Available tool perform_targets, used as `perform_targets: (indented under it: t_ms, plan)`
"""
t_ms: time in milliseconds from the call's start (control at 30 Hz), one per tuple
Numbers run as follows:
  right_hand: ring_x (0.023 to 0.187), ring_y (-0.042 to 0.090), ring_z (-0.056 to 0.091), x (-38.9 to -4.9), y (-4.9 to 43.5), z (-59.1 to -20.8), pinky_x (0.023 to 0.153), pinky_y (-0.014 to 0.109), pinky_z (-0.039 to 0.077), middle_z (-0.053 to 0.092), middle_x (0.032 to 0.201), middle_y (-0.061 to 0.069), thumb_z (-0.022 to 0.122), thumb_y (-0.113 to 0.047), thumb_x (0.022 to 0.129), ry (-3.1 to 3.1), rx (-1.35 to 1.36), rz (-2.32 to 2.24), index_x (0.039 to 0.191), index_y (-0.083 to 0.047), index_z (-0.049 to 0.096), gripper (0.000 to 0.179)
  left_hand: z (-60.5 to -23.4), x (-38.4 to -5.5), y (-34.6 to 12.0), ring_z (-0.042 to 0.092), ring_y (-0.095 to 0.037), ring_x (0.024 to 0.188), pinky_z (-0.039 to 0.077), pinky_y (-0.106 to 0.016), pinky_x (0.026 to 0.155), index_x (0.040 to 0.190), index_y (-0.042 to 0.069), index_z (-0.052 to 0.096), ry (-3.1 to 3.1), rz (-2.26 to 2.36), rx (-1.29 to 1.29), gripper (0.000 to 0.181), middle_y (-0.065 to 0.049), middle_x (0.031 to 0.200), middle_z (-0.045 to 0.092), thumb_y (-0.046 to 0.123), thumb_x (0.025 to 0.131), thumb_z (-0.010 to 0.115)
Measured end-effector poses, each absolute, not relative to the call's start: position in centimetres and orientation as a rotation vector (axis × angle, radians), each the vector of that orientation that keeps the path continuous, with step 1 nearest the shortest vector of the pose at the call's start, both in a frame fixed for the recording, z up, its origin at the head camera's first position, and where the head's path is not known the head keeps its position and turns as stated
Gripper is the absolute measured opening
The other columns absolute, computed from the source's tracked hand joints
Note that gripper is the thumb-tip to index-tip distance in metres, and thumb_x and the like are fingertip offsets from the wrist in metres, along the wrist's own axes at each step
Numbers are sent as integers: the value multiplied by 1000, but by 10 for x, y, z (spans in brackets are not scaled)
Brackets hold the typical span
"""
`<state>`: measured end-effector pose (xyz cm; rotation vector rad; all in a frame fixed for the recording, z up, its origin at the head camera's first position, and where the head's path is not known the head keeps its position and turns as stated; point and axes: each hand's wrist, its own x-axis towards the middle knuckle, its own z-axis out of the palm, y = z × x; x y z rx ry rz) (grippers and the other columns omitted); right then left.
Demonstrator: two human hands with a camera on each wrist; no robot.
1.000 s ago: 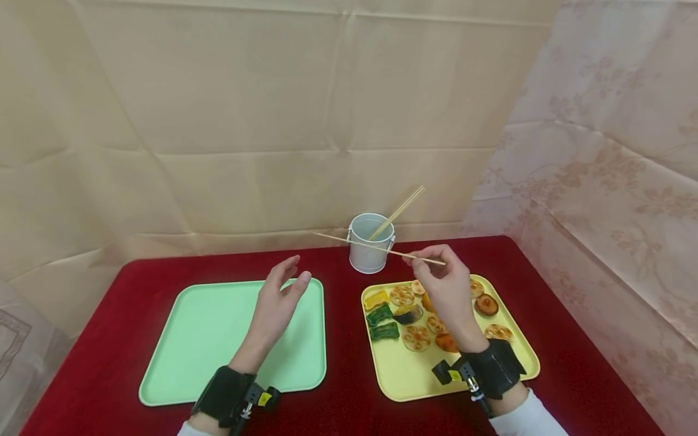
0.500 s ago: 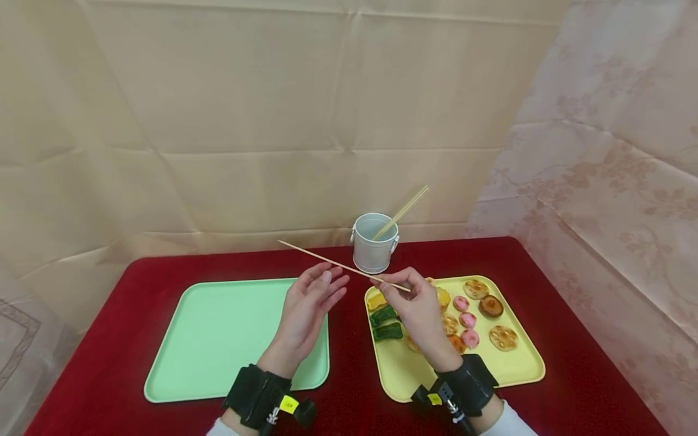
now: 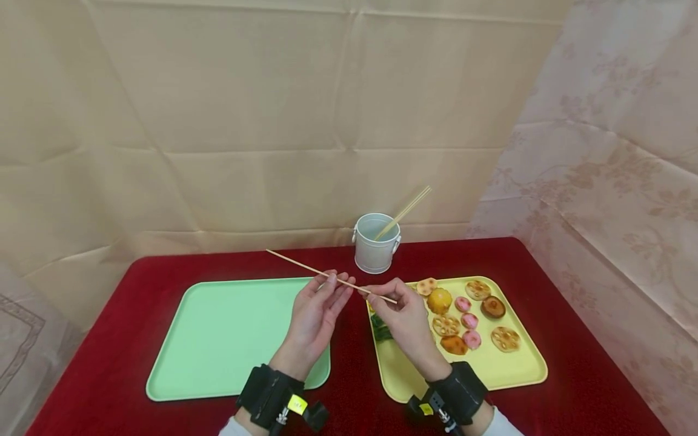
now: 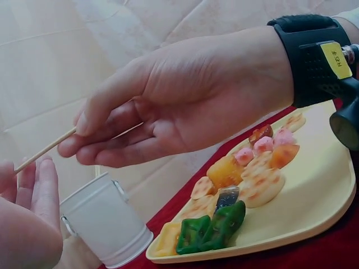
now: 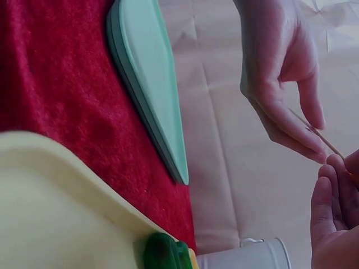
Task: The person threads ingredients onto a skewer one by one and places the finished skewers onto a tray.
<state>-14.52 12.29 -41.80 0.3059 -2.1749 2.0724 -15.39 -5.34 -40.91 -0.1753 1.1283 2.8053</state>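
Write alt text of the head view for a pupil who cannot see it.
A right hand pinches a stick, with the left hand near its middle, over a red table. A green tray lies on the left and a yellow tray of food pieces on the right. A pale bucket with more sticks stands at the back.

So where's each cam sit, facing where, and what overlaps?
On head: looks forward and down at green tray, yellow tray; left grip, right grip show.
On left wrist: looks across at yellow tray; right grip large, left grip at edge.
On right wrist: looks across at green tray; left grip, right grip at edge.
Wrist views share skewer, pail.
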Motion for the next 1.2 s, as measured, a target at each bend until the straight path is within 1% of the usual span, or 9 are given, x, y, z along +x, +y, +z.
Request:
perform_targets:
  t_ms: [100,333,400,500,600,733,867,967,1200]
  plan:
    - [101,14,72,-145,123,-418,84,25,57,75,112,16,72,-1,94,-2219,324,2059,105,2,69,12,-410,-154,-53,70,-21,110,53,-31,99,117,3,53,1146,2809,-192,11,-8,108,68,8,108,54]
    - [108,21,69,-153,139,-415,92,29,55,73,118,10,72,-17,98,-2413,467,1918,121,-7,67,25,-415,-152,-64,75,-22,99,58,-34,90,118,2,56,1402,2790,-234,15,-11,105,70,10,106,60]
    - [107,21,69,-160,146,-415,93,31,55,73,117,9,71,-20,100,-2476,468,1804,121,-7,67,25,-417,-152,-70,75,-23,96,59,-36,87,117,2,57,1496,2766,-239,16,-10,101,71,11,105,62]
    - [102,21,70,-171,159,-413,90,35,56,74,114,8,69,-22,102,-2603,462,1557,118,-7,71,23,-419,-150,-80,75,-24,92,61,-38,84,119,1,59,1635,2711,-231,19,-9,96,72,11,103,65]
    - [97,20,70,-184,168,-414,87,39,58,75,111,6,68,-20,102,-2719,509,1301,116,-7,74,20,-421,-149,-88,75,-27,90,61,-39,81,122,-3,61,1751,2653,-227,25,-12,96,72,10,102,68]
    - [94,21,69,-199,174,-417,85,41,57,76,108,5,70,-14,99,-2794,628,998,113,-6,76,17,-424,-148,-96,74,-25,83,62,-37,74,124,-7,63,1898,2565,-211,30,-17,97,72,10,100,70]
    - [90,21,67,-211,174,-420,82,41,55,76,104,4,73,-10,96,-2827,731,799,109,-7,78,15,-427,-147,-103,71,-19,76,62,-32,69,124,-8,65,2028,2472,-184,32,-14,93,71,11,99,71]
    - [87,20,67,-217,174,-422,79,40,55,76,100,4,74,-9,94,-2854,788,710,106,-8,79,13,-429,-145,-106,70,-16,73,61,-29,67,124,-7,67,2105,2401,-163,31,-12,91,71,11,99,71]
    - [82,18,64,-225,171,-426,77,37,56,74,92,3,74,-4,93,-2885,907,649,101,-5,78,9,-433,-143,-114,68,-17,73,58,-26,66,121,0,73,2229,2260,-126,27,-20,98,71,16,99,72]
